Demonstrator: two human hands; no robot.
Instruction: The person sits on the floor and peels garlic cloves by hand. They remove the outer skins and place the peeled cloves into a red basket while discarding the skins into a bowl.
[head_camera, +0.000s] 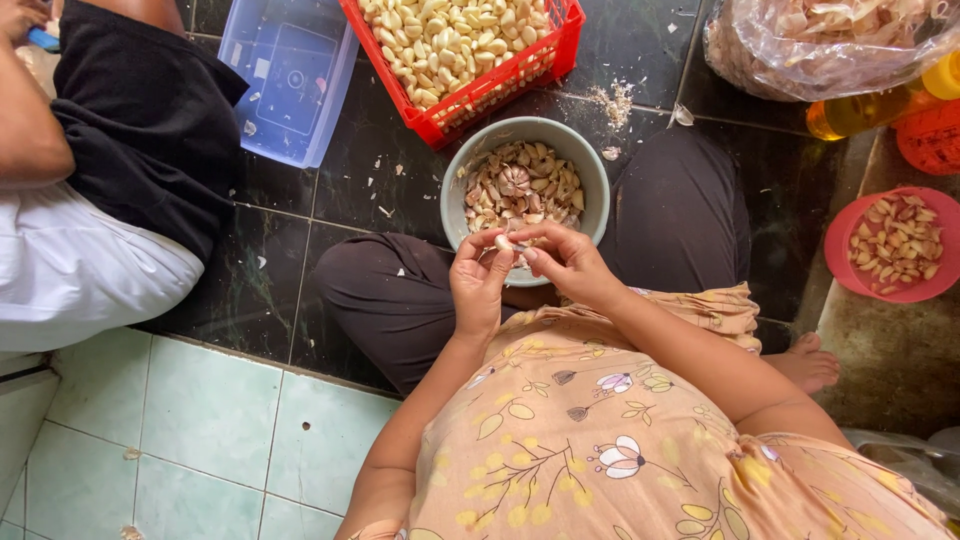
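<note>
Two hands, left hand (480, 283) and right hand (566, 262), fingertips pinched together on one garlic clove (503, 241). Directly beyond hands: grey bowl (596, 176) of unpeeled cloves. Farther beyond: red basket (497, 82) of peeled cloves; far right: pink bowl (838, 262).

**Dark Tiled Floor, Crowded With Garlic Containers**

Dark green marbled floor tiles (380, 180) underneath, pale green tiles (200, 420) nearer the camera. Resting directly on the dark tiles: red slotted plastic crate of peeled cloves (462, 50), grey round bowl of unpeeled cloves (525, 185), clear blue plastic tub (290, 75), clear plastic bag of papery skins (820, 40), yellow oil bottle (880, 105). Scattered white skin flakes (612, 100) between crate and bag. Off to one side, pink round bowl of cloves (893, 245).
</note>
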